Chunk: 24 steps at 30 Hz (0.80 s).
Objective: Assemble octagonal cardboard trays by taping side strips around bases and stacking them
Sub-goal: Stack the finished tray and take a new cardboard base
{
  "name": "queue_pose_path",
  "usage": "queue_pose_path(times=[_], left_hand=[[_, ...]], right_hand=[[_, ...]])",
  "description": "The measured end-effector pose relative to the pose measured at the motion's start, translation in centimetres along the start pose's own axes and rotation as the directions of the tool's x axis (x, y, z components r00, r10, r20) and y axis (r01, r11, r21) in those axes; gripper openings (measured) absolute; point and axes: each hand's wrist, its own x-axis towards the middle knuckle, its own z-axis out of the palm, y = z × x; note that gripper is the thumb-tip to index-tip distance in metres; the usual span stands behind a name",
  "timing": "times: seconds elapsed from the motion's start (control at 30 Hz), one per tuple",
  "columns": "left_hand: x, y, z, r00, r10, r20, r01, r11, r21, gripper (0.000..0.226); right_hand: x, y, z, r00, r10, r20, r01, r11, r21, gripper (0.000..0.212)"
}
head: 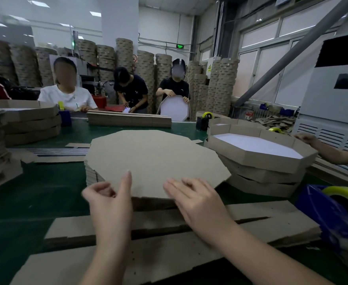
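Left hand (109, 204) is set at the near edge of the top base (156, 157), forefinger laid straight on it, other fingers loosely curled, nothing grasped. Right hand (195, 200) is laid flat beside it, fingers released on the same edge. That base is stacked on others at the middle of the bench (35, 192). Along the near edge strips (261, 225) are spread. At the right edge trays (257, 155) are stacked, and a tape dispenser (333, 214) is set at the near right corner.
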Motion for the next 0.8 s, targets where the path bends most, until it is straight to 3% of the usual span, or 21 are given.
queue_pose_path(times=[0.17,0.3,0.4,0.5,0.63,0.7,0.8], left_hand=[[-1.7,1.4,-3.3,0.987,-0.141,0.073,0.157,0.934,-0.32,0.039],[-4.7,3.8,-7.3,0.982,-0.077,0.174,0.139,0.914,-0.381,0.047],[-7.1,6.3,-9.9,0.95,0.009,0.313,0.133,0.894,-0.429,0.042],[-9.1,8.3,-11.9,0.887,0.05,0.458,0.142,0.917,-0.374,0.035],[-11.1,8.7,-13.6,0.793,0.063,0.605,0.062,0.981,-0.184,0.035],[-12.0,8.0,-13.9,0.732,0.059,0.679,0.038,0.991,-0.127,0.033],[-12.8,6.5,-14.1,0.599,0.041,0.8,-0.03,0.999,-0.029,0.026]], right_hand=[[-1.7,-3.6,-6.0,0.994,-0.093,0.062,0.085,0.989,0.118,0.029],[-2.0,-6.8,-12.4,0.94,-0.112,0.321,0.008,0.951,0.309,0.055],[-1.7,-8.5,-16.8,0.955,-0.132,0.266,0.028,0.932,0.36,0.048],[-1.3,-9.1,-19.8,0.989,-0.091,0.117,0.054,0.955,0.292,0.041],[-1.9,-8.3,-21.7,0.996,0.089,0.025,-0.092,0.973,0.21,0.046],[-2.9,-7.6,-21.8,0.982,0.171,0.077,-0.178,0.978,0.108,0.052],[-5.1,-6.5,-20.8,0.906,0.293,0.305,-0.313,0.95,0.016,0.056]])
